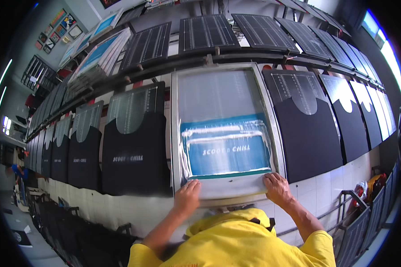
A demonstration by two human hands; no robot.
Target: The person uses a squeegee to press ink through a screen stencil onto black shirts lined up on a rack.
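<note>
Left hand [188,196], right hand [278,187] curled round near corners of screen frame [231,190]; level handling should prevent smearing white ink [227,139].

The screen frame [175,129] is silver-grey, its upper mesh [218,93] pale grey and its lower panel [227,162] bright blue, crossed by white ink streaks [223,130] and pale block lettering, with a thin dark-green strip [236,175] along the near edge. The printed shirt [136,173] to its left is black with whitish lettering, the plain shirt [307,138] to its right solid black, and the boards [207,33] behind are charcoal with white ruled markings. The wearer's top [236,242] is vivid yellow; the stacked screens [98,51] show blue faces.
</note>
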